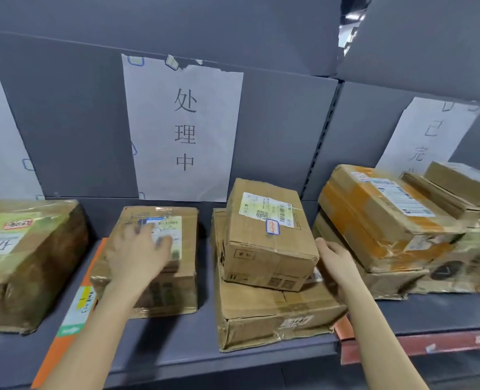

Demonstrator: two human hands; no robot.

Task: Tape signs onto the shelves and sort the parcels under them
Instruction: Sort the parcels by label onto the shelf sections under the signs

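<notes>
A white paper sign (182, 128) with three black characters is taped to the grey back panel of the shelf. Below it stand cardboard parcels. My left hand (137, 249) lies with spread fingers on top of a taped parcel (165, 280) left of centre. Right of that, a small labelled parcel (267, 237) sits tilted on a flat larger parcel (264, 316). My right hand (336, 256) is at the right side of this stack, fingers straight, beside the small parcel's edge. A second sign (432, 133) hangs at the right, a third sign (0, 153) at the left.
A bulky tape-wrapped parcel (25, 257) stands at the far left. A pile of parcels (388, 218) with orange tape fills the right bay. An orange strip (73, 313) with a label lies on the grey shelf (177, 344) beside my left arm. A reddish shelf edge (418, 344) runs at the right.
</notes>
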